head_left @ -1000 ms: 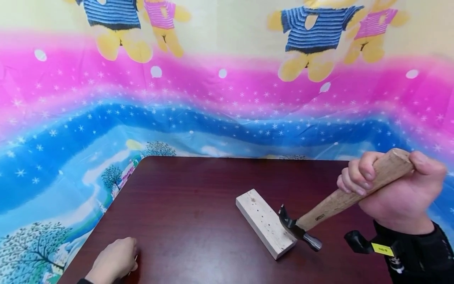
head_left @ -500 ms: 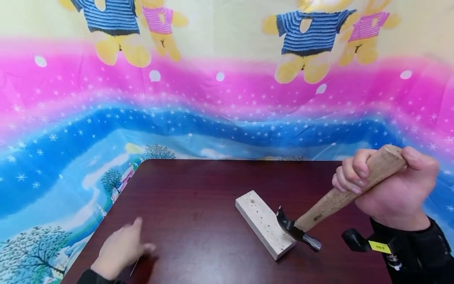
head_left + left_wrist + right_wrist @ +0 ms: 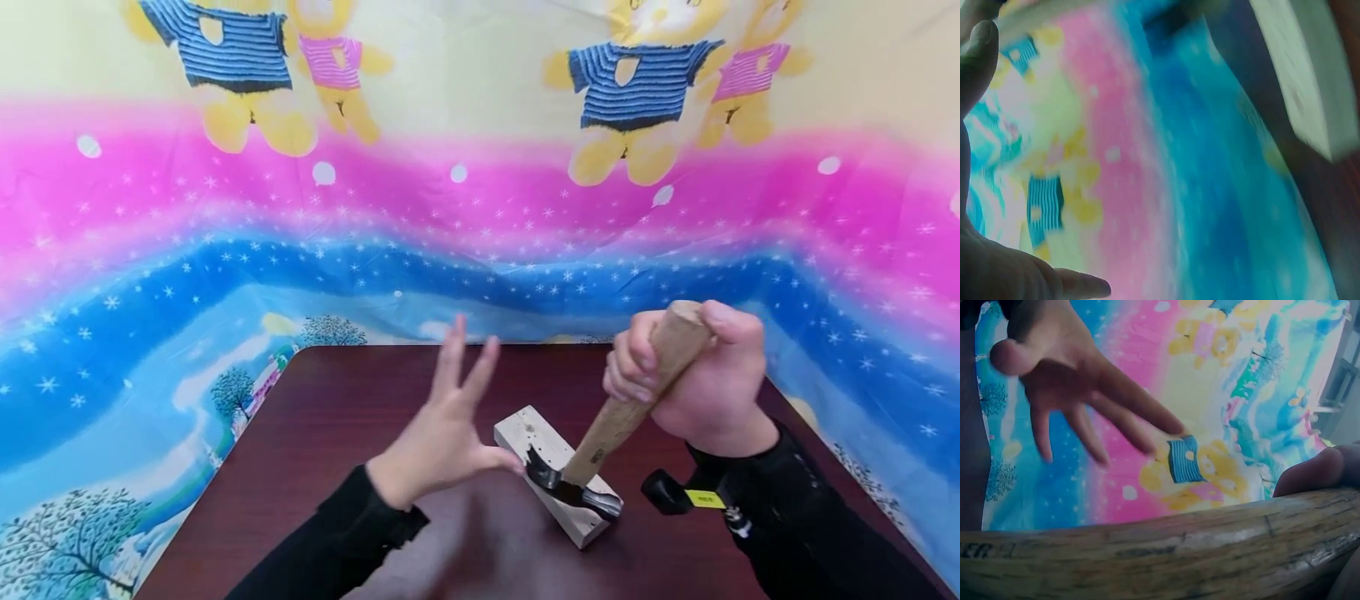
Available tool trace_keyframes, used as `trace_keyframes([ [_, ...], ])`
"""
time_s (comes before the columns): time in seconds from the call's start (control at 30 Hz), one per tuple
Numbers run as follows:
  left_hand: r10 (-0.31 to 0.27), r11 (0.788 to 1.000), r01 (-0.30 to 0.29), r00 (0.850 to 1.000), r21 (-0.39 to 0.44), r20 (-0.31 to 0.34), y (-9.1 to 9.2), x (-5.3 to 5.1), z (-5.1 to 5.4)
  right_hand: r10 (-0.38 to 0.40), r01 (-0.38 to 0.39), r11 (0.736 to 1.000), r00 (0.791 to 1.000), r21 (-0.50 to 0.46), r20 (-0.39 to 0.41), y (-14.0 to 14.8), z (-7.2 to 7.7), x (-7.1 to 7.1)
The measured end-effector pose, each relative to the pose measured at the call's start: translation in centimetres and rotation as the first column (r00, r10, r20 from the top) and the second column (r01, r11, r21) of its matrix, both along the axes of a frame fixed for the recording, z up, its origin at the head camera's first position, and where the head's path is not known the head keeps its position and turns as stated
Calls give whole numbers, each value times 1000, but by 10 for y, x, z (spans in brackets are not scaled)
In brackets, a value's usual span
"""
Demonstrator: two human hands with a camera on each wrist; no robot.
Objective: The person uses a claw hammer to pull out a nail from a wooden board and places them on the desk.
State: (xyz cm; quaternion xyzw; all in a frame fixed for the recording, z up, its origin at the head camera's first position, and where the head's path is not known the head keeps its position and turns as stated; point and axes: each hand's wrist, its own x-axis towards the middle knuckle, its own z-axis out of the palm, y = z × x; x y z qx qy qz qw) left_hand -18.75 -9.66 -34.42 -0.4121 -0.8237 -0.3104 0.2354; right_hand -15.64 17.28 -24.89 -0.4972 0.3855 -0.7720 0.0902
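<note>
My right hand [image 3: 716,387] grips the wooden handle of a claw hammer [image 3: 615,429] near its end, with the handle slanting up. The hammer's dark metal head is over a pale wooden block [image 3: 525,429]; I cannot tell whether they touch. Several small dark marks or holes dot the block's top. My left hand [image 3: 438,437] is in the air left of the block, fingers spread, the thumb tip close to the hammer's claw. In the right wrist view the hammer handle [image 3: 1147,556] crosses the bottom. The left wrist view is blurred, with the block [image 3: 1313,81] at upper right.
The block lies at an angle on a dark reddish-brown table [image 3: 360,392]. Behind the table hangs a printed backdrop [image 3: 465,225] with bears and snowflakes. A small black device with a yellow label [image 3: 705,499] sits at the right wrist.
My left hand has risen from the table's left side and swung right toward the hammer, fingers spreading. The right hand has carried the hammer left, so its head is now over the block.
</note>
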Motion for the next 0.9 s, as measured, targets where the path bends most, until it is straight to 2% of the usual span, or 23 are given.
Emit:
trace_keyframes([
  [0.07, -65, 998, 66, 997, -8, 36, 21, 1, -2, -10, 10, 1000, 1000, 18, -19, -9, -1, -3],
  [0.13, -125, 992, 127, 987, -12, 97, 36, 2, -5, -27, 28, 999, 998, 32, -48, -16, -1, -4],
  [0.23, -194, 979, 202, 960, -21, 203, 51, 3, -10, -53, 57, 997, 995, 49, -84, -21, -2, -6],
  [0.33, -243, 967, 256, 935, -17, 257, 58, 4, -13, -70, 76, 996, 993, 55, -99, -23, -2, -6],
  [0.63, -316, 947, 322, 931, -6, 183, 58, -1, -19, -99, 107, 992, 989, 70, -109, -26, -1, -9],
  [0.8, -317, 947, 322, 935, -2, 155, 55, -1, -24, -53, 63, 994, 994, 93, -99, -27, -4, -14],
  [0.9, -323, 946, 324, 931, 22, 169, 52, 0, -25, -31, 44, 990, 995, 134, -96, -25, -3, -20],
])
